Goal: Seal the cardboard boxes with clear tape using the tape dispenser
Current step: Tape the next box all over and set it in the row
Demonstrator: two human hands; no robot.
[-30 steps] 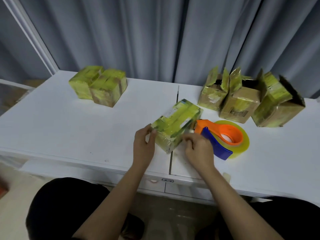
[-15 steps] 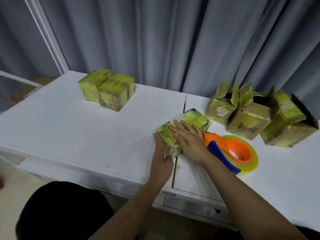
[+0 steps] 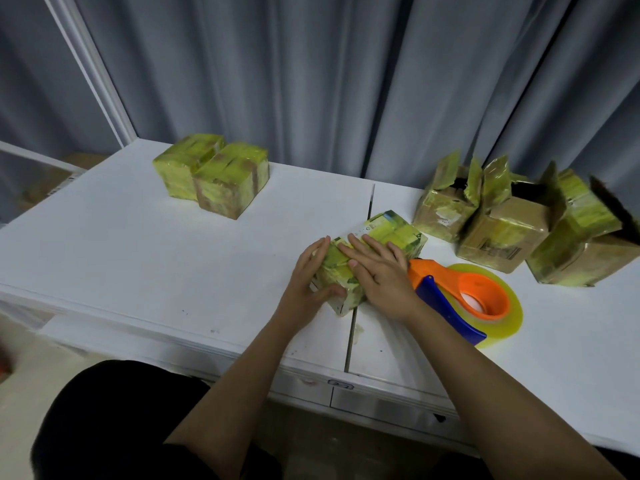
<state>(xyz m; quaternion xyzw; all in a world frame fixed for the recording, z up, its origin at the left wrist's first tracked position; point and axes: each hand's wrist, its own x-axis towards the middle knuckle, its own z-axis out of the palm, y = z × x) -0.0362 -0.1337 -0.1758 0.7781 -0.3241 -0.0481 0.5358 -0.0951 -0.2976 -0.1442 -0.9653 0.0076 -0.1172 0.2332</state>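
Right now the box being sealed [image 3: 372, 252] sits at the middle of the white table [image 3: 121, 258], straddling the seam between its two panels, with the right hand [image 3: 377, 268] laid flat on its top, fingers straight and pressing, while the left hand [image 3: 308, 271] cups its near-left side with fingers extended and the thumb along the near face; neither hand curls round anything. The likely trouble, as I judge it, is that uneven pressing leaves wrinkles or lifted tape edges, or that a push slides the light box along the smooth top. The right wrist also lies just beside the tape dispenser [image 3: 460, 299], so a careless sweep could knock it. Counted: one box under the hands, two sealed boxes [image 3: 214, 178] touching each other at the far left, three open boxes [image 3: 512, 226] with raised flaps clustered at the far right, and one orange-and-blue dispenser carrying one roll of yellowish clear tape.
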